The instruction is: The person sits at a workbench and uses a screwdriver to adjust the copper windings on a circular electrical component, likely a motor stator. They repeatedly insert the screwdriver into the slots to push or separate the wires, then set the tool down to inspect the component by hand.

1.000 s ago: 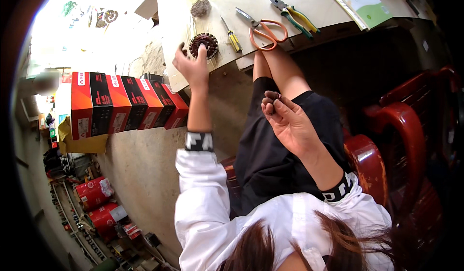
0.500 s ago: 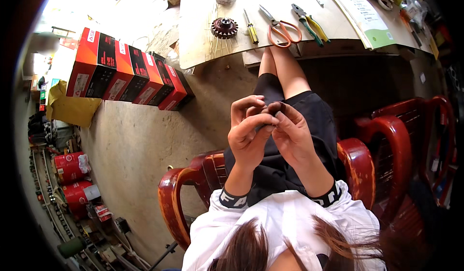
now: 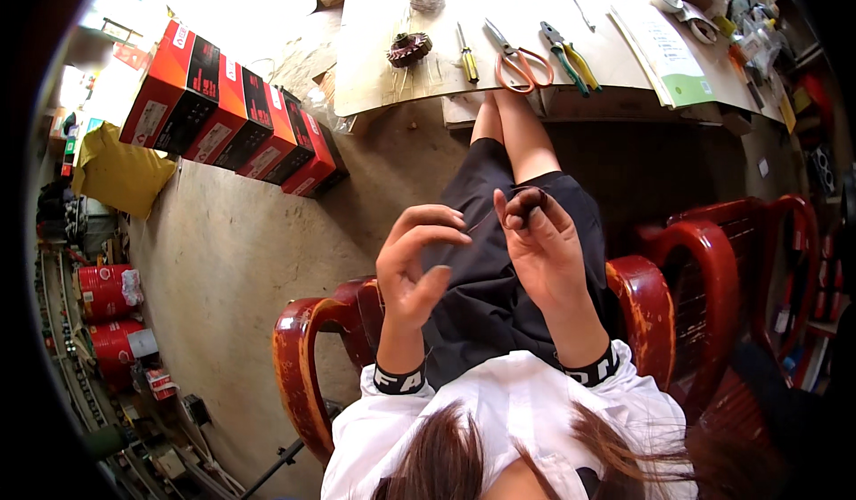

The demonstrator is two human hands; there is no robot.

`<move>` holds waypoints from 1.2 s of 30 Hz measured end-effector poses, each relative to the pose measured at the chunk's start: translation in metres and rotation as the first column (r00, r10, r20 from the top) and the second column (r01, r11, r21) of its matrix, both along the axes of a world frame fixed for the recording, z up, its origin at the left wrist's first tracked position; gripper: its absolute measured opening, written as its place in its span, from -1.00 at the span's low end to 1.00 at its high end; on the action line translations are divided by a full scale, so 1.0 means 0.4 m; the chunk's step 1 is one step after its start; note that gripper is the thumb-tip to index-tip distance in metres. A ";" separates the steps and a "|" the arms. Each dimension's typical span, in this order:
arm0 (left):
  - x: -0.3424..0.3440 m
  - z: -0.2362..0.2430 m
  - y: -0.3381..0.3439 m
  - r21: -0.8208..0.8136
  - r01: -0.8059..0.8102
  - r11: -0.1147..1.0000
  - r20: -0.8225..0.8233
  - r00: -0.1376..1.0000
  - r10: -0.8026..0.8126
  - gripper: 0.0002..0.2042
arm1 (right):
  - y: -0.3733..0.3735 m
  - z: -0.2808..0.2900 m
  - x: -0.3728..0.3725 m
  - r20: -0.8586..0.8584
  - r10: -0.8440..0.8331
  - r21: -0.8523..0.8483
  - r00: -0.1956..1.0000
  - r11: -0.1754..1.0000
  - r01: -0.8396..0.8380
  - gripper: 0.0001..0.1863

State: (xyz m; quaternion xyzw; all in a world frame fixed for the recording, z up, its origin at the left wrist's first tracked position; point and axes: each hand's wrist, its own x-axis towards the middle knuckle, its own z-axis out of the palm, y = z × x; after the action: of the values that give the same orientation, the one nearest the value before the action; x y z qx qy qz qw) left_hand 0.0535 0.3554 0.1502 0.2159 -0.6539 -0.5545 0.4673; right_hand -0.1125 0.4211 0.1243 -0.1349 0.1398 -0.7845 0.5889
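My right hand (image 3: 544, 241) is raised above my lap and pinches a small dark round part (image 3: 524, 202) at its fingertips. My left hand (image 3: 417, 264) is beside it, a little apart, thumb and forefinger pinched as if on a thin wire running toward the part; the wire itself is barely visible. I sit on a red wooden chair (image 3: 308, 348) in black shorts. On the workbench (image 3: 383, 63) ahead lie a dark toothed gear-like part (image 3: 409, 49), a yellow-handled screwdriver (image 3: 466, 54), orange-handled scissors (image 3: 515, 57) and green-and-yellow pliers (image 3: 564, 56).
A row of red-and-black boxes (image 3: 223, 112) stands on the concrete floor to the left, with a yellow bag (image 3: 116, 175) beside them. Red drums (image 3: 107, 290) sit at the lower left. A second red chair (image 3: 740, 259) is on my right. Papers (image 3: 664, 50) lie on the bench.
My left hand came back from the gear on the bench to my lap, met the right hand at the small part, and has now drawn away to the left.
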 end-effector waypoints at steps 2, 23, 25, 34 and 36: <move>-0.011 0.039 0.020 -0.177 -0.145 0.974 0.106 0.981 0.165 -0.62 | 0.011 0.017 0.008 -0.164 -0.031 0.062 0.986 0.997 0.042 -0.75; -0.021 0.087 0.064 -0.067 -0.048 0.997 0.355 0.933 0.069 -0.52 | 0.062 0.060 0.038 -0.527 0.152 0.099 0.836 0.988 -0.118 -0.76; -0.025 0.087 0.063 -0.046 -0.054 0.997 0.363 0.929 0.067 -0.53 | 0.061 0.052 0.036 -0.508 0.189 0.128 0.840 0.981 -0.143 -0.76; -0.029 0.078 0.075 -0.055 -0.083 0.995 0.386 0.917 0.098 -0.58 | 0.057 0.040 0.033 -0.736 0.026 0.070 0.676 0.997 0.039 -0.79; -0.034 0.069 0.079 -0.034 -0.109 0.993 0.361 0.926 0.114 -0.60 | 0.054 0.054 0.037 -0.748 0.005 0.073 0.664 0.995 0.074 -0.80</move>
State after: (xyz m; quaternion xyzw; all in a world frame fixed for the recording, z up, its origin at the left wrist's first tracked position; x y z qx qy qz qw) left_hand 0.0399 0.3871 0.1777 0.3481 -0.7191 -0.4735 0.3707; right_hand -0.0978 0.4427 0.1459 -0.4132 0.4091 -0.6635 0.4708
